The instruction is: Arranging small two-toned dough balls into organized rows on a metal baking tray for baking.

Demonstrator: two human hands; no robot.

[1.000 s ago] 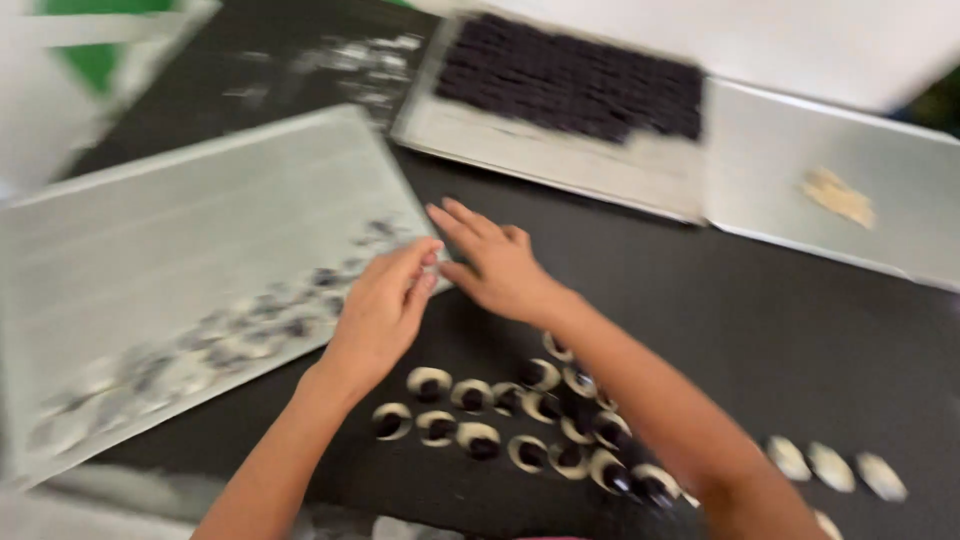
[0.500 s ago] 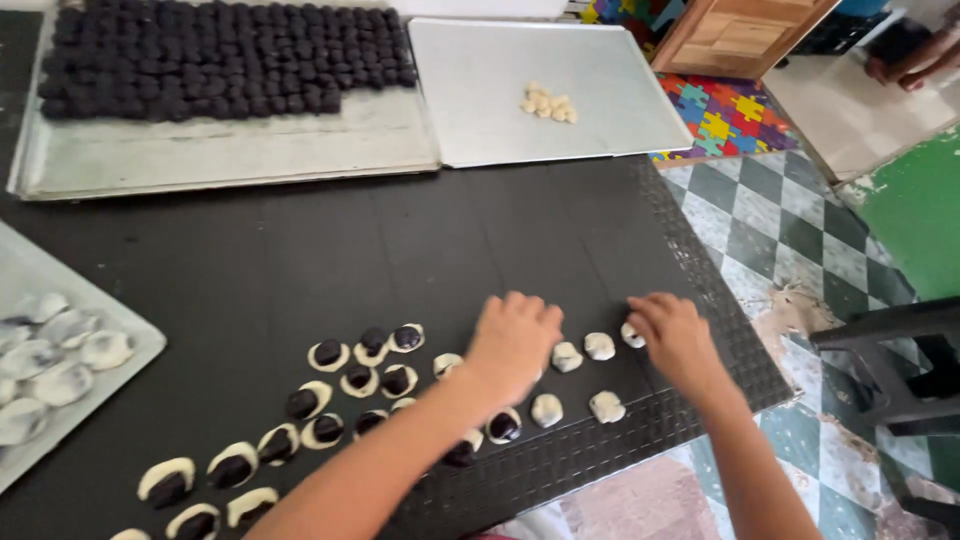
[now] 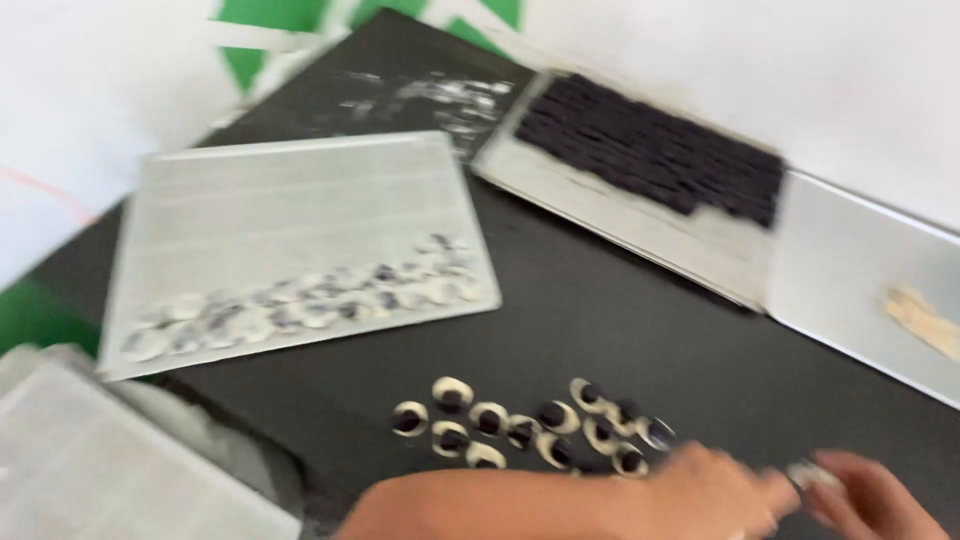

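Both hands work at the near edge of the black table top point(image 3: 600, 320), low and to the right in the head view, and both are smeared by motion. The left hand point(image 3: 700, 495) reaches across from the left with its forearm along the bottom edge; how its fingers are set cannot be told through the blur. The right hand point(image 3: 875, 500) lies just beside it at the near right corner, fingers curled toward a small pale piece point(image 3: 810, 473) between the two hands; whether it truly pinches that piece cannot be told.

Just beyond the left hand lies a loose cluster of small round white-and-dark filled pieces point(image 3: 530, 425) on the bare surface. Toward the left edge rests a flat grey metal tray point(image 3: 290, 210) with a band of similar pale pieces point(image 3: 320, 300) along its near side. At the far edge a second metal tray point(image 3: 640, 215) carries a dense block of dark pieces point(image 3: 660, 150), and an almost bare tray point(image 3: 850, 270) sits at the far right.

The step in hand appears to be handling the loose pieces one at a time. The next move seems to call for a light, sure fingertip grip on a single piece, without knocking its neighbours.
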